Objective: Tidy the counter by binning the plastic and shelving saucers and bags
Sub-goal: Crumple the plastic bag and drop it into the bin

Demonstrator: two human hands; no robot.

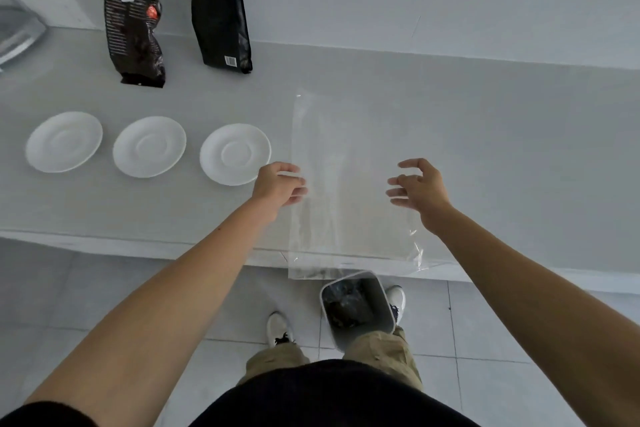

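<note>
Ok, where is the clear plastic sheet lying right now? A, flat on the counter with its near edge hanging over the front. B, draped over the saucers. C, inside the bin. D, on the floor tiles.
A: the clear plastic sheet lies flat on the counter, its near edge past the front, above the bin.

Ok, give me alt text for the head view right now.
Both hands, left hand and right hand, reach for a clear plastic sheet overhanging the counter edge above a floor bin. Three white saucers and two dark bags sit to the left.
</note>
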